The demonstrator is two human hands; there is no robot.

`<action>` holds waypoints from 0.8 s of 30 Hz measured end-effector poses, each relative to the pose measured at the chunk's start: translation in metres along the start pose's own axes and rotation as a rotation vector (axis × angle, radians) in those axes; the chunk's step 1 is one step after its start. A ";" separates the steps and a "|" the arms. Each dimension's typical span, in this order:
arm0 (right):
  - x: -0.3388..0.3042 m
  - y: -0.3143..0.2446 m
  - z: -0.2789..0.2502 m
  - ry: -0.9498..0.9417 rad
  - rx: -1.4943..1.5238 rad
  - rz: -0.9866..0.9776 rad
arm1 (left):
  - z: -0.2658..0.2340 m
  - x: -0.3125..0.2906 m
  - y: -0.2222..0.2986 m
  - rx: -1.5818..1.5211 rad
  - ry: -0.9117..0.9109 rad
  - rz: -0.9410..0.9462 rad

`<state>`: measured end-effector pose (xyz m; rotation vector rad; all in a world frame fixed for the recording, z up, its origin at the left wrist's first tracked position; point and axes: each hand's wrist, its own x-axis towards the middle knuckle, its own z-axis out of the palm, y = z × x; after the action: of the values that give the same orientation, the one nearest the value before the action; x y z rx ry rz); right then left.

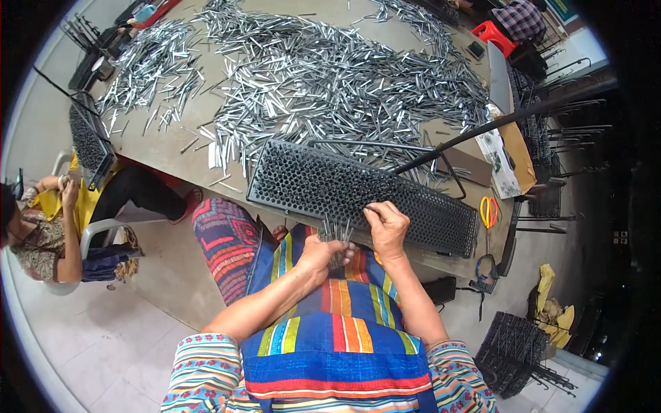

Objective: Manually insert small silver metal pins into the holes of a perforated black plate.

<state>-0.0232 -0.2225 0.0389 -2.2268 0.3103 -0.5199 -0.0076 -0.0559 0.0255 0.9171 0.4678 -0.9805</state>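
A long black rack [313,180] full of small round holes leans along the table's near edge in front of me. My left hand [321,256] is closed around a bundle of thin grey metal rods [334,230], their ends sticking up beside the rack's lower edge. At the middle of the rack, my right hand [389,230] has thumb and forefinger pinched together against the holed face. Whatever sits between those fingertips is too small to make out. A striped, colourful apron [330,334] covers my lap.
Loose metal strips [344,82] lie heaped across the table [165,148]. A black bar [475,131] slants over the rack's right half. Yellow-handled scissors [489,212] hang by the right edge. Another person [51,234] sits at the left near a similar rack [89,134].
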 end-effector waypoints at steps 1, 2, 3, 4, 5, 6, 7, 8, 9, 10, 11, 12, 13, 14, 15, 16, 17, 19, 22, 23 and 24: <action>-0.003 -0.001 -0.002 0.002 0.003 0.001 | 0.000 -0.001 0.000 -0.013 -0.009 -0.014; -0.009 -0.003 -0.005 -0.131 0.086 0.167 | 0.002 -0.003 0.001 -0.026 -0.019 -0.028; -0.013 -0.005 -0.008 -0.264 0.170 0.333 | 0.003 -0.005 0.002 -0.023 -0.018 -0.026; -0.015 -0.010 -0.012 -0.372 0.309 0.408 | 0.005 -0.007 0.004 -0.017 -0.028 -0.023; -0.022 -0.010 -0.013 -0.386 0.441 0.454 | 0.007 -0.008 0.005 -0.009 -0.042 -0.024; -0.030 -0.009 -0.013 -0.398 0.573 0.499 | 0.010 -0.010 0.004 -0.004 -0.046 -0.027; -0.037 -0.003 -0.010 -0.381 0.655 0.568 | 0.012 -0.011 0.003 0.021 -0.037 -0.030; -0.040 -0.004 -0.010 -0.375 0.657 0.567 | 0.013 -0.012 0.003 0.045 -0.028 -0.032; -0.043 -0.005 -0.010 -0.321 0.761 0.653 | 0.014 -0.013 0.002 0.051 -0.030 -0.033; -0.044 -0.005 -0.010 -0.265 0.864 0.738 | 0.014 -0.013 0.001 0.068 -0.035 -0.024; -0.044 -0.004 -0.011 -0.260 0.866 0.736 | 0.015 -0.014 0.000 0.084 -0.039 -0.014; -0.042 -0.003 -0.012 -0.260 0.824 0.726 | 0.015 -0.015 0.000 0.089 -0.042 -0.013; -0.041 -0.001 -0.013 -0.260 0.782 0.716 | 0.015 -0.016 0.001 0.122 -0.044 -0.006; -0.041 0.003 -0.014 -0.255 0.782 0.714 | 0.016 -0.017 0.001 0.155 -0.048 0.001; -0.041 0.008 -0.015 -0.303 0.786 0.722 | 0.017 -0.019 0.001 0.158 -0.052 0.002; -0.042 0.012 -0.015 -0.352 0.789 0.730 | 0.019 -0.021 0.002 0.188 -0.042 -0.002; -0.043 0.015 -0.014 -0.350 0.789 0.728 | 0.020 -0.022 0.002 0.217 -0.029 -0.005; -0.045 0.018 -0.014 -0.350 0.931 0.760 | 0.021 -0.023 0.000 0.206 -0.018 0.015; -0.046 0.013 -0.014 -0.302 0.868 0.693 | 0.020 -0.023 -0.001 0.175 0.023 0.030; -0.046 0.013 -0.014 -0.303 0.868 0.691 | 0.018 -0.022 -0.002 0.156 0.049 0.027; -0.047 0.014 -0.014 -0.181 0.866 0.647 | 0.014 -0.019 -0.005 0.156 0.049 0.029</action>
<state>-0.0719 -0.2228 0.0247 -1.2226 0.5538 -0.0562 -0.0219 -0.0597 0.0446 1.0869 0.4222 -0.9802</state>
